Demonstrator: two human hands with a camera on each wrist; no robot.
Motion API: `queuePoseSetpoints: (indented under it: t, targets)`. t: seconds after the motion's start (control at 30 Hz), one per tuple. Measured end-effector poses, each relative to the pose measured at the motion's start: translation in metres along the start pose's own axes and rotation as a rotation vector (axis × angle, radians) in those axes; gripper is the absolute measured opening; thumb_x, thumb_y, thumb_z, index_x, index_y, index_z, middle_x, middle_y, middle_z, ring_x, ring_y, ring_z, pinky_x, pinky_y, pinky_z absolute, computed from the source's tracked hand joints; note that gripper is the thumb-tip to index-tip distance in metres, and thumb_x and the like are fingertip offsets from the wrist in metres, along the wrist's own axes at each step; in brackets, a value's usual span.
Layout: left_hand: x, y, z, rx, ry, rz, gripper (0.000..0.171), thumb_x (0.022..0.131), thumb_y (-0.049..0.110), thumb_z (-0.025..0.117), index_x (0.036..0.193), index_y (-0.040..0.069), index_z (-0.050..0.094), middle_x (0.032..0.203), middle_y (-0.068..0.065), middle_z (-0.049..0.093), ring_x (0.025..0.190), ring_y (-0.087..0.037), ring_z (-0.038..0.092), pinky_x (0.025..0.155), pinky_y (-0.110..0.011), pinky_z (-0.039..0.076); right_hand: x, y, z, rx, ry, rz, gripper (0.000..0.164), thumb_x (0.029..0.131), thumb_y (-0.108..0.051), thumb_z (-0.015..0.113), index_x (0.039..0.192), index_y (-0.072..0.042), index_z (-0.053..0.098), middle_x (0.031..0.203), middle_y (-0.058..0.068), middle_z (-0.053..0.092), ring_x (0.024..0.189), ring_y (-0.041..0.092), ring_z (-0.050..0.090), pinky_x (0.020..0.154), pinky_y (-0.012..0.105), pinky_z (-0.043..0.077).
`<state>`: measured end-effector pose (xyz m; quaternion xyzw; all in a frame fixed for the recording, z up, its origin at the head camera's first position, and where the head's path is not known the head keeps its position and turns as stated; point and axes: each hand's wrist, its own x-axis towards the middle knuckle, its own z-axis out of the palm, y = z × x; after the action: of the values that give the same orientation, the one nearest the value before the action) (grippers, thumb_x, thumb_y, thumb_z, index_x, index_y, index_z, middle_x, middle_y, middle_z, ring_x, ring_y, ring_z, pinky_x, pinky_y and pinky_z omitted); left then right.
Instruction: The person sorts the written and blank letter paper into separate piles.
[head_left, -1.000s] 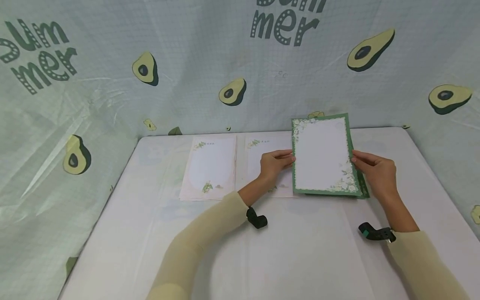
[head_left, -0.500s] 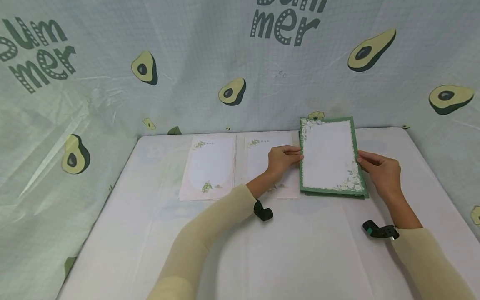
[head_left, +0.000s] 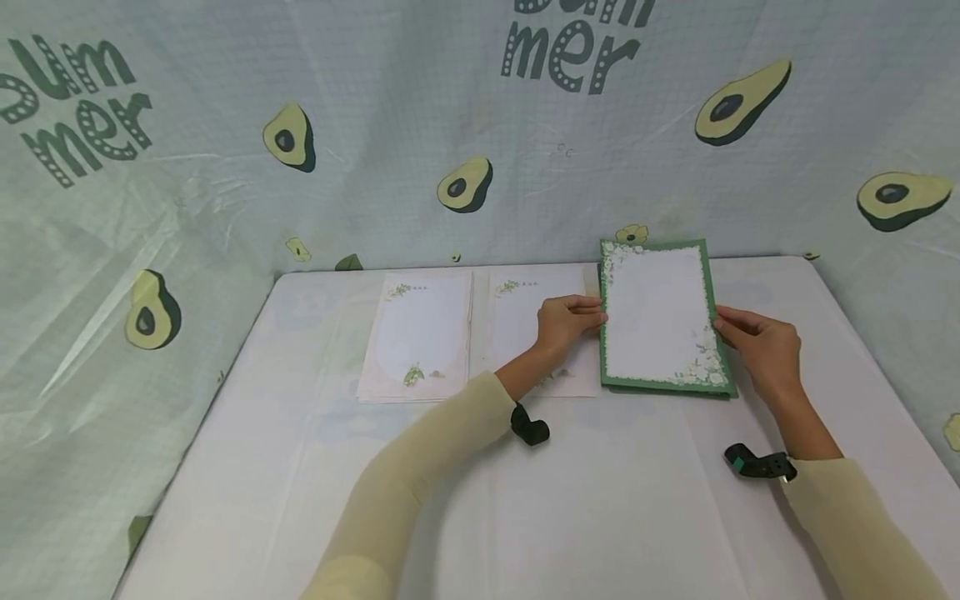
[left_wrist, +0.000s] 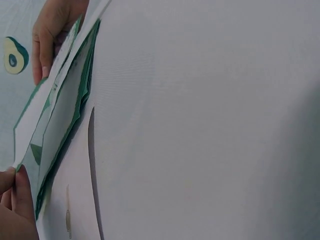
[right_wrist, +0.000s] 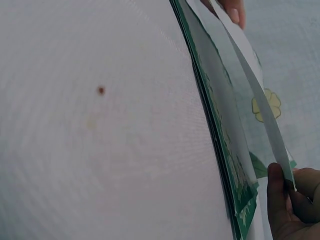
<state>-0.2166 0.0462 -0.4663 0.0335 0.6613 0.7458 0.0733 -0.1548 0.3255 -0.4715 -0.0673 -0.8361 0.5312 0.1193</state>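
A sheet of stationery paper (head_left: 656,312) with a green border and white flowers is held up at the back right in the head view. My left hand (head_left: 564,323) pinches its left edge between thumb and fingers, while my right hand (head_left: 765,346) pinches the right edge. Both wrist views show this sheet bowed and raised above a stack of similar green-bordered sheets (right_wrist: 232,175) on the table. In the right wrist view, my right thumb and fingers (right_wrist: 295,205) hold a lower corner area. The held sheet hides most of the stack from the head camera.
Two piles of pale pink paper lie to the left: one pink pile (head_left: 420,333) farther left, another pink pile (head_left: 513,312) partly under my left forearm. A white cloth covers the table (head_left: 600,500). Behind it hangs an avocado-print curtain (head_left: 375,125).
The held sheet has moved right and slightly down with both hands, lining up more closely over the green stack. Over the last half second it has only lowered a little.
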Motion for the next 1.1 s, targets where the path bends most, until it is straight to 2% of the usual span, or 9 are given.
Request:
queuePoseSetpoints:
  t: [0.33,0.73,1.0,1.1]
  targets:
    - [0.0019,-0.0032,0.0032,0.042,0.015,0.001,0.023,0.084,-0.009,0.078,0.106,-0.006,0.076,0.096,-0.021,0.076,0.085,-0.028,0.076,0.072,-0.029,0.064,-0.0029,0.0037,0.0005,-0.060,-0.007,0.008,0.041,0.101,-0.022,0.067,0.130,0.008,0.065,0.097,-0.029,0.060,0.090,-0.017,0.056,0.075,0.002,0.051]
    - [0.0036,-0.0043,0.0038,0.077,0.006,-0.006,0.023,0.082,-0.009,0.080,0.105,-0.008,0.076,0.093,-0.020,0.076,0.084,-0.030,0.076,0.070,-0.028,0.064,-0.0029,0.0014,-0.0006,-0.129,-0.006,0.010,0.039,0.101,-0.022,0.066,0.128,0.005,0.067,0.089,-0.032,0.057,0.087,-0.015,0.055,0.071,0.001,0.049]
    - [0.0023,-0.0016,0.0045,0.103,-0.003,-0.011,0.023,0.082,-0.009,0.080,0.104,-0.008,0.076,0.092,-0.020,0.076,0.081,-0.028,0.076,0.069,-0.027,0.064,-0.0029,-0.0038,-0.0016,-0.170,-0.014,0.019,0.038,0.102,-0.022,0.066,0.127,0.006,0.068,0.090,-0.020,0.064,0.082,-0.014,0.055,0.068,0.002,0.050]
    - [0.0025,-0.0010,0.0040,0.136,-0.005,-0.002,0.022,0.082,-0.009,0.080,0.104,-0.008,0.076,0.092,-0.020,0.076,0.082,-0.029,0.076,0.069,-0.026,0.063,-0.0011,-0.0056,-0.0017,-0.220,-0.037,0.021,0.039,0.102,-0.024,0.065,0.127,0.006,0.068,0.098,-0.004,0.070,0.079,-0.016,0.055,0.066,0.002,0.050]
